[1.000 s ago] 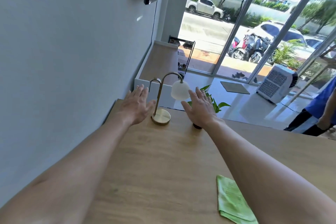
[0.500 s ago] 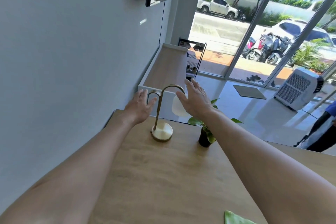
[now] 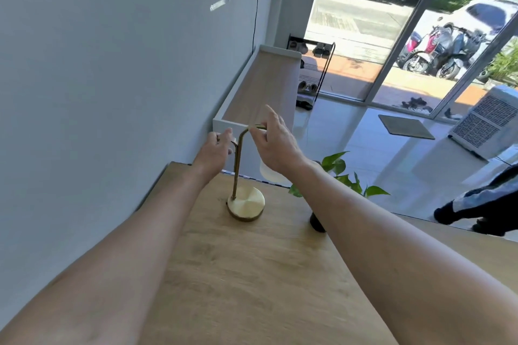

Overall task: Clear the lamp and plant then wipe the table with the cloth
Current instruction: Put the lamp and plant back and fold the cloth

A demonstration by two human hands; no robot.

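A brass lamp (image 3: 246, 204) stands on its round base at the far left of the wooden table (image 3: 252, 274). My right hand (image 3: 276, 143) pinches the top of its arched stem and hides most of the white shade (image 3: 266, 175). From the wall side, my left hand (image 3: 214, 150) curls its fingers on the stem's short back hook. A small plant (image 3: 337, 166) in a black pot (image 3: 318, 221) stands just right of the lamp, partly behind my right forearm. The cloth is out of view.
The grey wall runs close along the table's left edge. Beyond the far edge stands a low white cabinet with a wooden top (image 3: 269, 84). On the floor to the right are an air cooler (image 3: 487, 120), a mat (image 3: 406, 127) and a person's legs (image 3: 482, 204).
Both hands rose from beside the lamp's base and the plant to the top of the stem and closed on it. The view tilted up, and the green cloth left the frame.
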